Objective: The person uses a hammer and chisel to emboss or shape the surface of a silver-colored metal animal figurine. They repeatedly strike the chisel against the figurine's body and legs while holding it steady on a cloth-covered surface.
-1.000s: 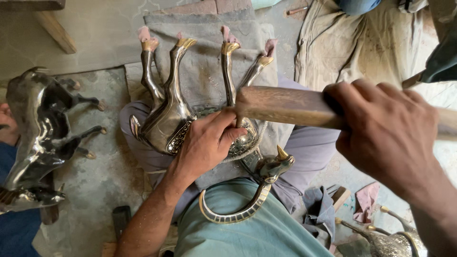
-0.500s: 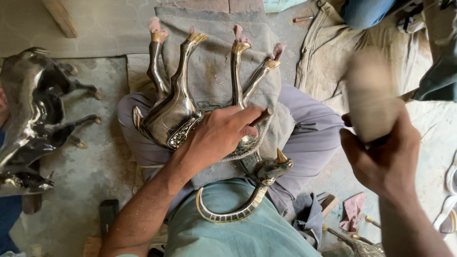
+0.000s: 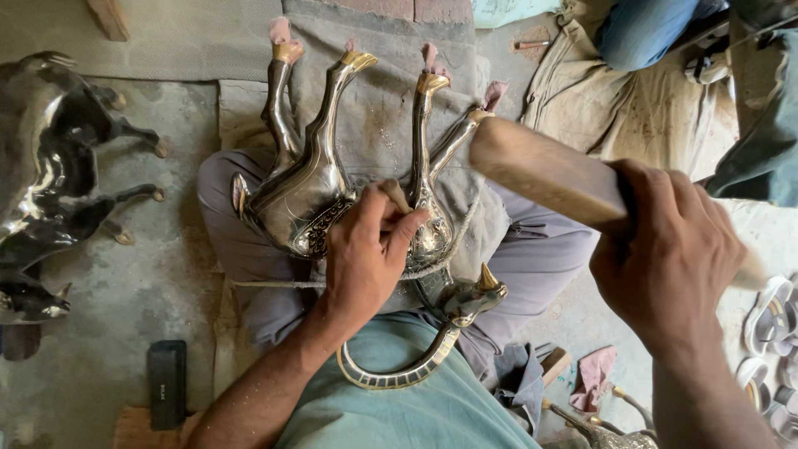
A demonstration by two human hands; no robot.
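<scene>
A shiny metal animal figure (image 3: 299, 199) lies upside down on my lap, its four gold-hoofed legs pointing away and its curved neck and head (image 3: 470, 299) bent toward my belly. My left hand (image 3: 366, 249) rests on the figure's belly, pinching a small rod-like punch (image 3: 396, 198) upright against the metal. My right hand (image 3: 665, 249) grips the handle of a thick wooden mallet (image 3: 544, 170), held above and right of the punch, apart from it.
A grey cloth (image 3: 374, 100) lies under the figure. A second dark metal animal (image 3: 50, 166) lies at the left. A black block (image 3: 166, 382) sits on the floor. Another person's jeans-clad leg (image 3: 648, 29), beige sacking (image 3: 632, 108) and sandals (image 3: 769, 316) are on the right.
The mallet went from over my left hand up and to the right, and has now swung back down toward the punch. My left hand has stayed on the figure.
</scene>
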